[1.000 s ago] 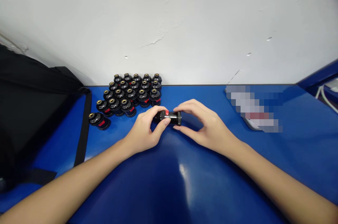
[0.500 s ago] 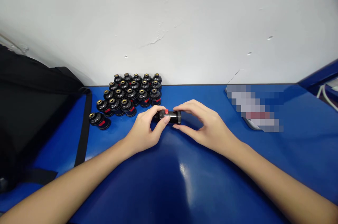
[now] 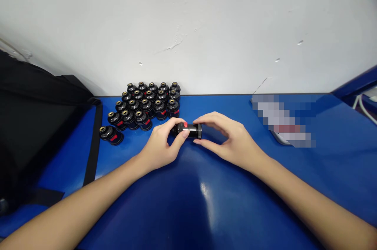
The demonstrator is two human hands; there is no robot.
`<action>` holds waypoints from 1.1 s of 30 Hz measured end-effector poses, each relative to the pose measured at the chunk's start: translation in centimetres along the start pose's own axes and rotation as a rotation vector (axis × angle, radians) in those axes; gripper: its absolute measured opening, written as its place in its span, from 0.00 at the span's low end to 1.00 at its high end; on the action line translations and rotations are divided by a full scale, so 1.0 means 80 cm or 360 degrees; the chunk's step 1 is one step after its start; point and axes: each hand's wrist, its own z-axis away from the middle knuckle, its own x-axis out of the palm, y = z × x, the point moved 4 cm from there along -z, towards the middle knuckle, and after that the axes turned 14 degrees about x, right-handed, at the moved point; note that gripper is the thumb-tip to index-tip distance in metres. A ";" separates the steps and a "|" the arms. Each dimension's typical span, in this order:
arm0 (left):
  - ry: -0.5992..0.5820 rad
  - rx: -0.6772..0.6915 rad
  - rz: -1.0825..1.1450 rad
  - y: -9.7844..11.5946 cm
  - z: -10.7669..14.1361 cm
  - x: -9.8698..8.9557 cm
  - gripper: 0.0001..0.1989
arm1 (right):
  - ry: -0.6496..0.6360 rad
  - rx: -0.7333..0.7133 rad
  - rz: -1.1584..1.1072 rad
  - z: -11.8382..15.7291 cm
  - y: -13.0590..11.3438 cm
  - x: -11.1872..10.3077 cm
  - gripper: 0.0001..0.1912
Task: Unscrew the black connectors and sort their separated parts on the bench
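A small black cylinder (image 3: pixel 193 130) with a red tab lies sideways between my two hands. Its domed end sits inside the grip of my left hand (image 3: pixel 161 142), whose thumb and fingers close round it. At the other end, the thumb and fingertips of my right hand (image 3: pixel 232 140) come from below and above to the dark end ring. Several similar black cylinders (image 3: pixel 145 105) stand in rows beyond my left hand, with brass-coloured holes on top and red marks on many of their sides. One of them (image 3: pixel 111 135) leans apart at the near left.
A blue table (image 3: pixel 176 203) runs up to a white wall (image 3: pixel 206 38). To the left lies a large black bag (image 3: pixel 35 124) with a strap (image 3: pixel 93 148) across the table. A flat, pixelated object (image 3: pixel 279 122) rests at the right, and a white cable (image 3: pixel 365 108) shows at the far right.
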 end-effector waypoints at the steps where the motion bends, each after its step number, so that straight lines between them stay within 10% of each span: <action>1: 0.0002 0.0033 0.0006 0.000 0.001 0.000 0.10 | 0.0013 0.0032 0.0006 0.000 0.000 0.000 0.24; 7: 0.0011 0.0128 0.0001 0.001 0.002 0.000 0.14 | -0.0066 0.0264 -0.0052 0.000 0.004 0.006 0.11; 33: 0.0009 0.0062 -0.0033 0.001 0.001 -0.001 0.11 | 0.0032 0.0014 0.0007 0.001 0.001 -0.001 0.23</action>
